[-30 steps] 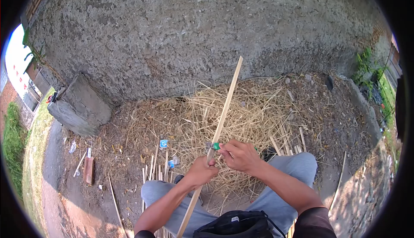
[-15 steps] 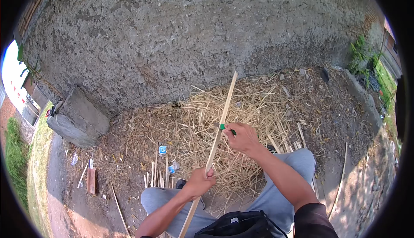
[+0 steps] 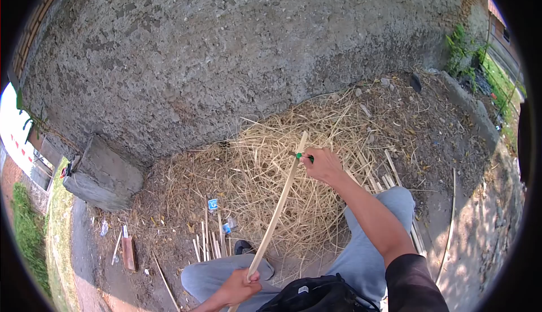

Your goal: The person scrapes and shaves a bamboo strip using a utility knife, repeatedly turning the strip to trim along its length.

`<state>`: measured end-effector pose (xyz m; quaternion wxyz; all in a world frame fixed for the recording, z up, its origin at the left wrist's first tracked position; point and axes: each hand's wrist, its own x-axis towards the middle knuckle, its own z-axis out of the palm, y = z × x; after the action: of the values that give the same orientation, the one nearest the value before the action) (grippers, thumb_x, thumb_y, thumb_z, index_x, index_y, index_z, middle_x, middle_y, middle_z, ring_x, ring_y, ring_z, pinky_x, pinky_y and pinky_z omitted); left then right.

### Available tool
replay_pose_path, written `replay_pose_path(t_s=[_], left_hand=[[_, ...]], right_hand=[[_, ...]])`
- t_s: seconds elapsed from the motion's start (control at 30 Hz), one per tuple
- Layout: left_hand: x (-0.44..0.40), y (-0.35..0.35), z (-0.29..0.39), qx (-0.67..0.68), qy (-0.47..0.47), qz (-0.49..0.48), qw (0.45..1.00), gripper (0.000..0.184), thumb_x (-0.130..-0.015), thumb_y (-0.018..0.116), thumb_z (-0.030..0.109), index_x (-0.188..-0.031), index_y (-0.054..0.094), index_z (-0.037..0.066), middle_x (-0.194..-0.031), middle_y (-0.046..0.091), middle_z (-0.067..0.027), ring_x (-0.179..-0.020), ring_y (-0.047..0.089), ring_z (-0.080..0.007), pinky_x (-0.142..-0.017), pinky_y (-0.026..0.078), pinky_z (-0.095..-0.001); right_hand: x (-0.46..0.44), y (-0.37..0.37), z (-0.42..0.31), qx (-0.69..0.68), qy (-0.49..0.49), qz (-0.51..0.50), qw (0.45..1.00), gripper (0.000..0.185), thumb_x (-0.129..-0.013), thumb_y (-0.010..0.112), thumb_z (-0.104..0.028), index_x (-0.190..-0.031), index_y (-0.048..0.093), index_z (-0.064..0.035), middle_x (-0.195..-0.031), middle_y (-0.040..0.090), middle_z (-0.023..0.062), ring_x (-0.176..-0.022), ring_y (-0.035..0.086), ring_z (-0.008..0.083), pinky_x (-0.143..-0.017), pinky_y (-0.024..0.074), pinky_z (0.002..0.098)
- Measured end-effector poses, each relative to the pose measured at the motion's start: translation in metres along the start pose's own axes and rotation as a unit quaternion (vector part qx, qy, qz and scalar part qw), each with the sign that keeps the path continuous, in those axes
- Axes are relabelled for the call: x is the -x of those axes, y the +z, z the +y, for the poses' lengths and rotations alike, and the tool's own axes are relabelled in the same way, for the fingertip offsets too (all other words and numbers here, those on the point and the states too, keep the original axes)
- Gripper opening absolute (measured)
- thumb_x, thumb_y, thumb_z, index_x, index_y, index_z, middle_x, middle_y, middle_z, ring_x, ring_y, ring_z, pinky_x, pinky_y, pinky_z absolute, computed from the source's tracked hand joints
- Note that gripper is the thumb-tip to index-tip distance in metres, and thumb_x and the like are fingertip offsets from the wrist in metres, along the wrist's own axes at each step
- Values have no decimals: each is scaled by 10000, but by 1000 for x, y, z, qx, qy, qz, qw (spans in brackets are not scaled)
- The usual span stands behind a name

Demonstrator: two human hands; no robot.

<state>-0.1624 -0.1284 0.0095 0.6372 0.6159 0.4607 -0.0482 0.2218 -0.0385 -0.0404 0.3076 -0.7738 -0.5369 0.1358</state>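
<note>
A long pale strip of bamboo or wood [image 3: 279, 208] slants up and away from my lap. Low in the view, my left hand [image 3: 238, 287] is closed around its lower part. My right hand [image 3: 326, 166] grips a small knife [image 3: 299, 155] with a green handle, most of which the fingers cover. The knife lies across the strip close to its upper end, and its blade shows only as a short dark piece. Beneath the strip spreads a heap of straw-coloured shavings [image 3: 305, 216].
Several cut strips [image 3: 209, 241] lie left of the heap, and more strips [image 3: 389, 181] lie by my right knee. A rough grey wall [image 3: 243, 46] rises ahead. A concrete block [image 3: 107, 173], a reddish brick [image 3: 129, 253] and a blue packet [image 3: 212, 204] are on the left.
My left hand has drawn the strip down toward my lap. The knife, with my right hand, now sits nearer the strip's upper end. The view has shifted slightly.
</note>
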Motion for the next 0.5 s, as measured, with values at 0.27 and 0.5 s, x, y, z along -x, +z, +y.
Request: replay_pose_path(t_s=[0.27,0.5], left_hand=[[58,14,-17,-78,-56,93,991,66,-794,548,85,-758,493,93,-659,434,36,-616,403,-74,-521,342,-272],[108,-2,-65,-141,123,91,978,82,-800,580,53,-779,503,71,-737,479,4,-698,428,-82,-571,366,-287]], right_hand=[[9,20,12,45,-42,-20,998,166,-880,582,-241,-926,669,-107,-784,672,162,-762,660,352,-711,511,477],[-20,-1,49,11,88,86,992,103,-860,596,-157,-896,668,-93,-690,647,167,-699,646,349,-686,509,473]])
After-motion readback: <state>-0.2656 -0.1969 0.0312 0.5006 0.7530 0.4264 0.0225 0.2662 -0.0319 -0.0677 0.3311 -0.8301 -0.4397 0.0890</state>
